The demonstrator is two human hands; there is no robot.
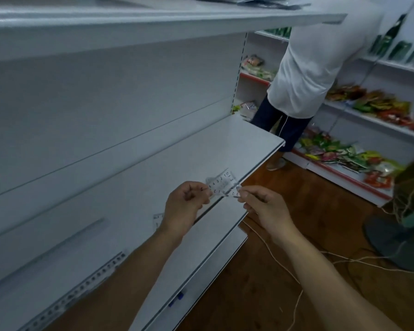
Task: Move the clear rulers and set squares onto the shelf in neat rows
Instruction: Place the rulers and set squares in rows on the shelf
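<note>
A clear plastic set square (221, 182) with black numbers is held in the air above the front edge of the white shelf (177, 161). My left hand (185, 206) pinches its left end, and my right hand (264, 205) pinches its right end between thumb and fingers. A clear ruler (157, 218) lies on the shelf just left of my left wrist, mostly hidden. A long ruler with dark number marks (81, 290) lies diagonally on the shelf at the lower left.
Another white shelf (153, 17) runs overhead. A lower shelf (201, 271) holds a blue pen (176, 298). A person in a white shirt (320, 68) stands at the right by shelves of snack packets (368, 106). Cables (320, 259) cross the wooden floor near a fan base (392, 242).
</note>
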